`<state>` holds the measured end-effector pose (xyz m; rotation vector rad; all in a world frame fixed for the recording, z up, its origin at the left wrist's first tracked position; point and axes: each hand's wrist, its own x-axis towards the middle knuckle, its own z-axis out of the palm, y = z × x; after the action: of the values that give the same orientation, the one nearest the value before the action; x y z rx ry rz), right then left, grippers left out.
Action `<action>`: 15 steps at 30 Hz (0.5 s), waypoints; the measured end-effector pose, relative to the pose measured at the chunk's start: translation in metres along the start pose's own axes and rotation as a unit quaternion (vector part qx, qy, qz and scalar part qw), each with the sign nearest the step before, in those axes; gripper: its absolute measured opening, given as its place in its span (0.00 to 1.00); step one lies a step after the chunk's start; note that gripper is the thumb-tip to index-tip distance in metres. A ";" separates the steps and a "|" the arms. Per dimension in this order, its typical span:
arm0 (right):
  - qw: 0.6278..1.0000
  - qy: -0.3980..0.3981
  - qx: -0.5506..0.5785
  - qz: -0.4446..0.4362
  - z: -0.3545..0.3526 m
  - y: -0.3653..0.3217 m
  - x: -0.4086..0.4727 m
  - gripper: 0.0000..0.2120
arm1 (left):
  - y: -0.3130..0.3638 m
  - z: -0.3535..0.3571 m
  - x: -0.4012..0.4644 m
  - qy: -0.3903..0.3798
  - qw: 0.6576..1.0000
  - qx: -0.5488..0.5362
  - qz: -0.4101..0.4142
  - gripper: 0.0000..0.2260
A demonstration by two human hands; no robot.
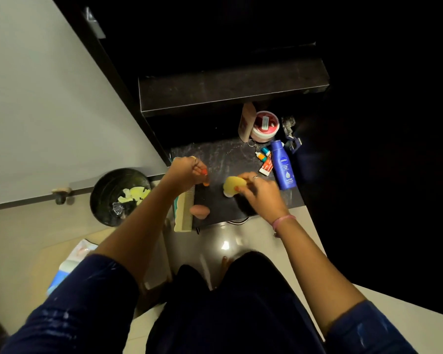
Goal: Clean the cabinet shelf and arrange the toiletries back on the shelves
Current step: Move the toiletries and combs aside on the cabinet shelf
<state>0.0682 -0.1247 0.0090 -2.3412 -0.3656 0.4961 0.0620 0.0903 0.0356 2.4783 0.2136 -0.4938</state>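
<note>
Dark blue sleeves and two bare forearms reach forward from the bottom edge toward a low, dark cabinet shelf (223, 159) whose matte surface is streaked with pale dust. On it, the right hand (260, 191) curls its fingers round a rounded yellow object with a white base (232, 186); what it is made of cannot be told. Across from it, the left hand (188, 172) has its fingers bunched together near the shelf's left front; whether they pinch anything cannot be told. Beside that wrist a pale, fine-toothed comb (184, 213) lies along the shelf's left edge. At the shelf's right stand a glossy blue lotion bottle (283, 168), small tubes (264, 159), a round white tub with a red lid (264, 126) and a tan bottle (246, 122). Another dusty shelf sits above. Shiny pale tiles cover the floor, where a round black bin (105, 198) holds yellow scraps.
</note>
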 end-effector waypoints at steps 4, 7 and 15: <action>0.996 -0.051 -0.042 -0.064 0.021 -0.013 0.009 0.13 | -0.015 0.006 -0.004 -0.011 1.000 0.014 0.003 0.06; 0.992 -0.077 -0.048 -0.085 0.034 -0.018 0.014 0.13 | -0.018 0.008 -0.008 -0.009 0.999 0.027 0.016 0.08; 0.985 -0.129 -0.051 -0.098 0.045 -0.025 0.021 0.12 | -0.033 0.014 -0.012 -0.035 0.997 0.060 0.035 0.10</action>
<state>0.0636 -0.0727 -0.0089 -2.3102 -0.7513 0.6997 0.0385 0.1078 0.0123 2.5691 0.0696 -0.5787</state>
